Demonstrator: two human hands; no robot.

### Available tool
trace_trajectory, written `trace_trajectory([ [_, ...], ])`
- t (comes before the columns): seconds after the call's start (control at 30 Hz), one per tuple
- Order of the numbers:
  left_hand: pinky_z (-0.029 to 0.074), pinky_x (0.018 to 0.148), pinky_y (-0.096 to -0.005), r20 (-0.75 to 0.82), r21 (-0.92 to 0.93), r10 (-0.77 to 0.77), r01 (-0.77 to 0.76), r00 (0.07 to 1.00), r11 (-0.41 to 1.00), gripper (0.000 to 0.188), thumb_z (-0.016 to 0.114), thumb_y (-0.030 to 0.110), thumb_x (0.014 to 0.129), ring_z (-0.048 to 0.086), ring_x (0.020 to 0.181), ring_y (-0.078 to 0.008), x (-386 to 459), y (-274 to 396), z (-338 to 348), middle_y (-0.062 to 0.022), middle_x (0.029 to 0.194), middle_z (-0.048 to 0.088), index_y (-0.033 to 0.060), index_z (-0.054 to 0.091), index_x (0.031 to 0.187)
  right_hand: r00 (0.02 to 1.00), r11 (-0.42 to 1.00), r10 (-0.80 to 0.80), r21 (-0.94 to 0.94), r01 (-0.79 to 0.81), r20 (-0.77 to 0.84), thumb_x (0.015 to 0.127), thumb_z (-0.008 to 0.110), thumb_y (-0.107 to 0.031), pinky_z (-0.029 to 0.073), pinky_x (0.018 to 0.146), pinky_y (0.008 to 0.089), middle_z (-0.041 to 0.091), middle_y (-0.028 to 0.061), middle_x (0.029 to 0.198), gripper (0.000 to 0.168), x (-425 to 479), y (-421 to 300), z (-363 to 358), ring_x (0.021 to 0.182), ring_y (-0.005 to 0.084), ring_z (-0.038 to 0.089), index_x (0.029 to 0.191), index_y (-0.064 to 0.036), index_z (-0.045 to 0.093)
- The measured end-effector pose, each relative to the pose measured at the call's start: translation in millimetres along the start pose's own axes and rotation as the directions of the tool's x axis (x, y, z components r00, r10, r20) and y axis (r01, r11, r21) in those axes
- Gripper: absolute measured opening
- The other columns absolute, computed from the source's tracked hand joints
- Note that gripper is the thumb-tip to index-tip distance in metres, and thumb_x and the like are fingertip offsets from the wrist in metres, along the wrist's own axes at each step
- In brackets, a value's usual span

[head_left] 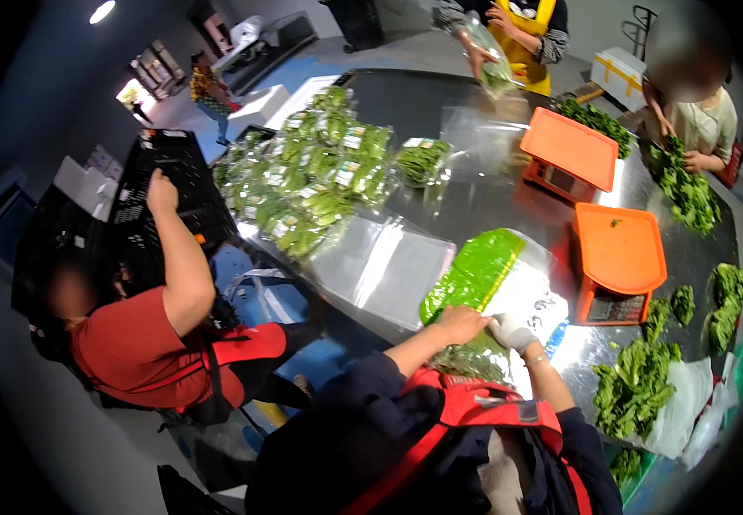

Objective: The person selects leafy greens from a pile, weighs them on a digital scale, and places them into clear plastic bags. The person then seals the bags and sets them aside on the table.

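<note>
My bare left hand [463,324] lies at the lower edge of a green and white plastic sack [474,270], over a clear bag of leafy greens [471,362] close to my body. Beside it, touching or nearly so, is my right hand [514,333] in a pale glove, resting on the white part of the sack. The fingers of both hands are partly hidden, so their grip on the bag does not show. To the left lies a stack of clear plastic bags [378,264]. Two orange scales [622,248] [571,148] stand to the right.
Many bagged greens [320,167] cover the steel table's [403,96] left side. Loose leafy greens [635,386] lie at right near white plastic bags [683,399]. A co-worker in red [133,347] reaches to black crates [207,187]. Two people handle greens across the table.
</note>
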State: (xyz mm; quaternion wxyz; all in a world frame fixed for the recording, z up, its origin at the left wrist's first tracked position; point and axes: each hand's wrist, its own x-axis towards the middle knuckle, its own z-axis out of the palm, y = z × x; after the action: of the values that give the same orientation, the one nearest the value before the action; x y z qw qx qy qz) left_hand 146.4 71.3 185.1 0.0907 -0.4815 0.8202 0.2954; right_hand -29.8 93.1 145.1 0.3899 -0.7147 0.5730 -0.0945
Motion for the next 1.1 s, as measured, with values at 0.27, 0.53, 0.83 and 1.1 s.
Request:
trace_trajectory([
  [0.27, 0.041, 0.095, -0.0526, 0.03, -0.054, 0.059, -0.058, 0.998, 0.997, 0.063, 0.035, 0.053, 0.098, 0.059, 0.105, -0.0382, -16, 5, -22, -0.021, 0.099, 0.068, 0.0042, 0.073, 0.09, 0.98, 0.938, -0.133, -0.338, 0.076, -0.148, 0.088, 0.052, -0.038, 0.049, 0.075, 0.0468, 0.065, 0.0153, 0.081, 0.034, -40, -44, -31, 0.081, 0.0373, 0.06, 0.089, -0.009, 0.07],
  [0.53, 0.044, 0.088, -0.0477, -0.144, -0.136, 0.084, -0.104, 0.986, 0.985, 0.05, 0.05, 0.049, 0.095, 0.062, 0.093, -0.0354, -37, -3, -16, -0.0187, 0.091, 0.067, 0.0032, 0.068, 0.094, 0.989, 0.963, -0.099, -0.261, 0.068, -0.107, 0.087, 0.057, -0.049, 0.046, 0.08, 0.0444, 0.068, 0.0162, 0.092, 0.046, -65, -58, -43, 0.084, 0.0371, 0.061, 0.104, -0.007, 0.063],
  [0.83, 0.051, 0.081, -0.038, -0.106, -0.552, -0.148, 0.065, 0.983, 0.831, 0.064, 0.068, 0.057, 0.082, 0.065, 0.094, -0.0311, -48, -25, -5, -0.0204, 0.095, 0.067, -0.0034, 0.064, 0.102, 0.96, 0.983, 0.072, 0.181, -0.023, -0.27, 0.084, 0.066, -0.036, 0.049, 0.083, 0.0431, 0.061, 0.0251, 0.102, 0.05, -84, -47, -21, 0.094, 0.0405, 0.061, 0.115, 0.002, 0.057],
  [1.1, 0.051, 0.084, -0.0314, 0.216, -0.966, -0.074, 0.224, 0.974, 0.129, 0.059, 0.077, 0.021, 0.083, 0.061, 0.103, -0.0188, -63, -45, 13, -0.0121, 0.118, 0.06, -0.003, 0.047, 0.128, 0.924, 0.93, 0.206, 0.357, -0.083, -0.322, 0.084, 0.068, -0.031, 0.046, 0.091, 0.0396, 0.06, 0.0238, 0.109, 0.052, -98, -34, 1, 0.102, 0.0365, 0.06, 0.121, 0.002, 0.054],
])
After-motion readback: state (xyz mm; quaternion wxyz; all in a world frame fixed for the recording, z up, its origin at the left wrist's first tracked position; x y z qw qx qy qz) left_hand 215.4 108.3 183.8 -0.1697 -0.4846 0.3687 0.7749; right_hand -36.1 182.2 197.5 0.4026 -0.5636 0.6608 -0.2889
